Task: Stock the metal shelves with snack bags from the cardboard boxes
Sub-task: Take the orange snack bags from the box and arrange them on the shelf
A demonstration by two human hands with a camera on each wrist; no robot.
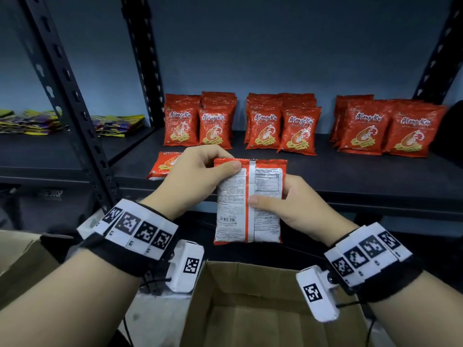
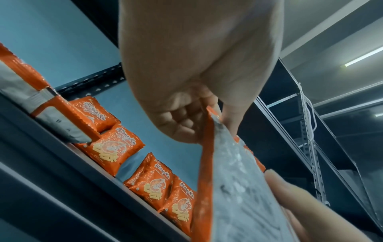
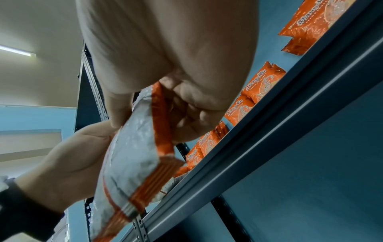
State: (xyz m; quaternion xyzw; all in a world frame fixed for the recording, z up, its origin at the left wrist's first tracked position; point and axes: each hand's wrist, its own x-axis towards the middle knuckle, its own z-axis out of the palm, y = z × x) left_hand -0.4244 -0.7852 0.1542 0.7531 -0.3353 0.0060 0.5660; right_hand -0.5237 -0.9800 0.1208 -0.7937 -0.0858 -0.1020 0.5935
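We hold a red prawn cracker bag [image 1: 248,201] back-side up, left hand [image 1: 198,179] pinching its top corner, right hand [image 1: 288,209] gripping its side, above the cardboard box [image 1: 250,309]

Dark metal shelf [image 1: 325,176] carries red snack bags [image 1: 298,128]

Metal shelf [image 1: 350,176]: front strip bare from mid-span to the right end, open to approach from the front. Rear of the deck is lined with upright red snack bags [image 1: 283,128] in three clusters, with narrow gaps between them. One flat bag [image 1: 162,166] lies on the front left corner, beside the slotted upright post [image 1: 75,108] that bounds the bay on that side. Headroom above the standing bags is open. Below the shelf edge, an open cardboard box [image 1: 263,309] stands.
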